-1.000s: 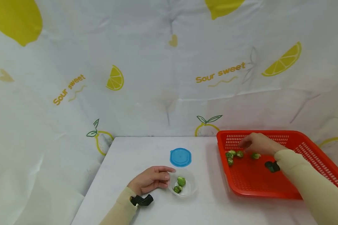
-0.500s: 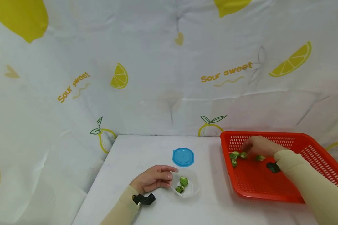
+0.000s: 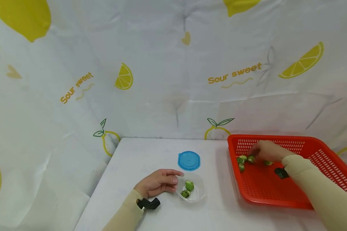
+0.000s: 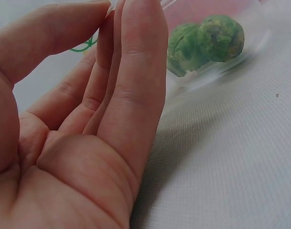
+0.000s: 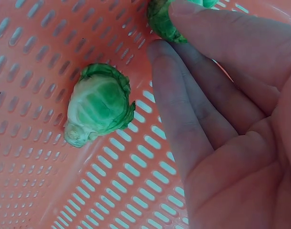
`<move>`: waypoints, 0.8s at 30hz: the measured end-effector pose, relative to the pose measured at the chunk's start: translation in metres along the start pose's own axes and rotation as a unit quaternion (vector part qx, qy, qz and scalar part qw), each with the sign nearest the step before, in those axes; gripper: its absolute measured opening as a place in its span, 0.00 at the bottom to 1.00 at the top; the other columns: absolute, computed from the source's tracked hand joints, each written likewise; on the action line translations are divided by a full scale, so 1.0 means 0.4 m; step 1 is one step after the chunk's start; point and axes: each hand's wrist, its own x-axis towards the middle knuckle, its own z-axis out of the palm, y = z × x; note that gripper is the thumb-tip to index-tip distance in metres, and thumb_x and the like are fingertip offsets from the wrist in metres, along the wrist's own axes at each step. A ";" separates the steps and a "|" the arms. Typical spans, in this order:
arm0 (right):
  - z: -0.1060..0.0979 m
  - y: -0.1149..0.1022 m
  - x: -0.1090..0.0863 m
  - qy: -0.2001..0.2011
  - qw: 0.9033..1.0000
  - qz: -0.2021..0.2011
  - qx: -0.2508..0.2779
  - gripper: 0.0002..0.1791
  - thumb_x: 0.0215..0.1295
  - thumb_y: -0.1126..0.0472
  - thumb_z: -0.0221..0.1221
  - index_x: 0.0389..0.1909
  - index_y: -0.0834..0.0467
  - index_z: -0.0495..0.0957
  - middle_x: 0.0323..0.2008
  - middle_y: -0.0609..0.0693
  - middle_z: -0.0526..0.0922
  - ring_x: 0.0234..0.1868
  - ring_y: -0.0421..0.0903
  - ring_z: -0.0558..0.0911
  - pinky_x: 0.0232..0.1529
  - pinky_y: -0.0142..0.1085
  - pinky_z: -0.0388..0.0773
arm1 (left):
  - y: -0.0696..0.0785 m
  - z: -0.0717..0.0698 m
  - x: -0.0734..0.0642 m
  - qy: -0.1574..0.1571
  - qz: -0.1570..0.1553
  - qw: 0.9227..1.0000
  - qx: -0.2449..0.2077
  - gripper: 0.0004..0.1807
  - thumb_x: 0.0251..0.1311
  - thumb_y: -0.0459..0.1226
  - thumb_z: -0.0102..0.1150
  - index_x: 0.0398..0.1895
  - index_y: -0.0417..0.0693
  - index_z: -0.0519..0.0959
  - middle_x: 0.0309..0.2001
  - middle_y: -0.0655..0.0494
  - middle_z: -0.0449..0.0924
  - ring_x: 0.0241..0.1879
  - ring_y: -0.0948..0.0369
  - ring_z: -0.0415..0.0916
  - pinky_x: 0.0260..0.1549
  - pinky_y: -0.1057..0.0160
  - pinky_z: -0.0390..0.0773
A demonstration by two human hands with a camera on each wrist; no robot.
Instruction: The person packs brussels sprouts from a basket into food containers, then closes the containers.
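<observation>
My left hand (image 3: 159,183) rests against the left side of a clear plastic bowl (image 3: 200,192), index finger extended along its rim. In the left wrist view the fingers look fairly straight, with the thumb tip meeting them. Two green Brussels sprouts (image 4: 202,44) lie in the bowl. My right hand (image 3: 268,150) reaches down into a red plastic basket (image 3: 266,203). In the right wrist view its thumb and fingertips pinch a Brussels sprout (image 5: 163,23). Another Brussels sprout (image 5: 100,105) lies in the basket near that hand.
More Brussels sprouts (image 3: 241,163) cluster in the basket's left corner. A blue lid (image 3: 189,160) lies flat on the white table (image 3: 144,154), beyond the bowl. Behind the table hangs a white cloth (image 3: 150,106) printed with lemons.
My right hand has lowered slightly towards the basket's floor, its fingers closing in on a sprout. The left hand stays at the bowl. The whole head view has shifted slightly.
</observation>
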 end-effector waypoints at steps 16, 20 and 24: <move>0.005 0.009 -0.009 0.000 1.000 0.002 0.003 0.15 0.64 0.64 0.74 0.52 0.63 0.90 0.43 0.54 0.91 0.39 0.48 0.84 0.43 0.45 0.90 | 0.004 0.007 0.002 -0.004 -0.002 1.000 0.003 0.25 0.74 0.32 0.63 0.73 0.41 0.76 0.39 0.57 0.87 0.37 0.67 0.85 0.45 0.68 0.89; -0.002 0.021 -0.022 0.005 1.000 0.005 0.002 0.15 0.65 0.62 0.74 0.52 0.62 0.90 0.43 0.52 0.91 0.39 0.47 0.84 0.42 0.44 0.90 | 0.002 0.004 0.005 -0.003 -0.003 1.000 0.001 0.25 0.75 0.32 0.63 0.73 0.41 0.76 0.38 0.57 0.87 0.37 0.67 0.86 0.45 0.68 0.89; -0.009 0.019 -0.049 0.008 1.000 0.003 0.009 0.16 0.67 0.61 0.73 0.53 0.62 0.89 0.45 0.52 0.91 0.41 0.47 0.85 0.44 0.46 0.90 | -0.003 -0.004 0.006 -0.001 -0.003 1.000 0.001 0.24 0.76 0.32 0.62 0.73 0.41 0.76 0.39 0.57 0.87 0.37 0.66 0.86 0.45 0.67 0.90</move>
